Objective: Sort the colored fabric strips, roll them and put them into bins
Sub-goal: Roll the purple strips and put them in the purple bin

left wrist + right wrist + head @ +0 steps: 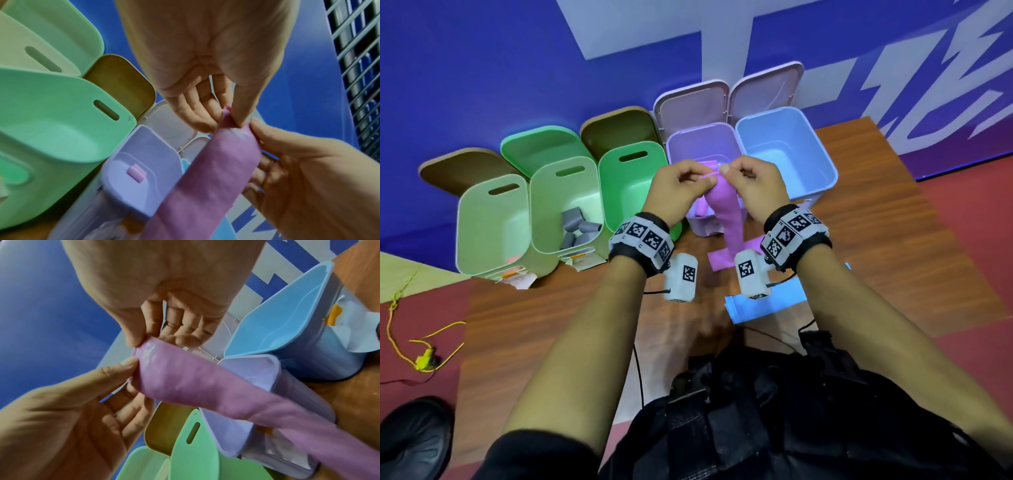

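Head view shows both hands, left (681, 186) and right (755, 185), pinching the pink strip's (726, 219) top end at centre frame, unrolled; grey rolls (578, 228) are binned, a blue strip (763, 303) waits.

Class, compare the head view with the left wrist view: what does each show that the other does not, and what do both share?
Only the head view shows the grey rolls in a pale green bin, the blue strip on the table, and the wrist bands.

Only the left wrist view shows the metal grille.

Both show the left hand and right hand pinching the pink strip's top end above the lilac bin.
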Demonstrator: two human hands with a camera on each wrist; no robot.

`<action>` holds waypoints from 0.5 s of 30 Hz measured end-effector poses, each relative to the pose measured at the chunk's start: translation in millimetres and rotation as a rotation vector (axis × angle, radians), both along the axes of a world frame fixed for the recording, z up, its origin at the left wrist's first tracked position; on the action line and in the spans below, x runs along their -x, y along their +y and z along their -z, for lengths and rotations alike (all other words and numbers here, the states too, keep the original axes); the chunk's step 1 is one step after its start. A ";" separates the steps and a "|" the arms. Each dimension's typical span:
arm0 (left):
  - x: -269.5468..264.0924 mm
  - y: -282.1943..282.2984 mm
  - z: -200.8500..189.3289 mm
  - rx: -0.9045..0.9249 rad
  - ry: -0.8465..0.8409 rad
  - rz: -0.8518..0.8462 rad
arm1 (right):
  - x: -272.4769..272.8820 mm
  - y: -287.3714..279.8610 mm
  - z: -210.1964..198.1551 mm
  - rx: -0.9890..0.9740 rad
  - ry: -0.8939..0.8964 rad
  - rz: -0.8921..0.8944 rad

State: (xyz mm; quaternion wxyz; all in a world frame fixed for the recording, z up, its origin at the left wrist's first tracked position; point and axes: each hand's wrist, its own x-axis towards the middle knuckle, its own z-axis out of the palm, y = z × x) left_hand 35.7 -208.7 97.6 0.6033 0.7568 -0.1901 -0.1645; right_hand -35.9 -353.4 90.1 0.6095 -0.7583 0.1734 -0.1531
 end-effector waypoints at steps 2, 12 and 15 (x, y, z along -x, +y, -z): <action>-2.5 0.7 -5.9 0.031 -0.010 -0.015 | -2.5 1.0 -7.1 -0.016 -0.035 -0.018; 3.1 5.5 -14.7 0.062 -0.073 0.024 | 7.3 6.2 -15.5 -0.060 -0.048 -0.049; 5.2 5.7 -13.9 0.056 -0.037 0.030 | 9.9 6.9 -16.2 -0.068 -0.043 -0.044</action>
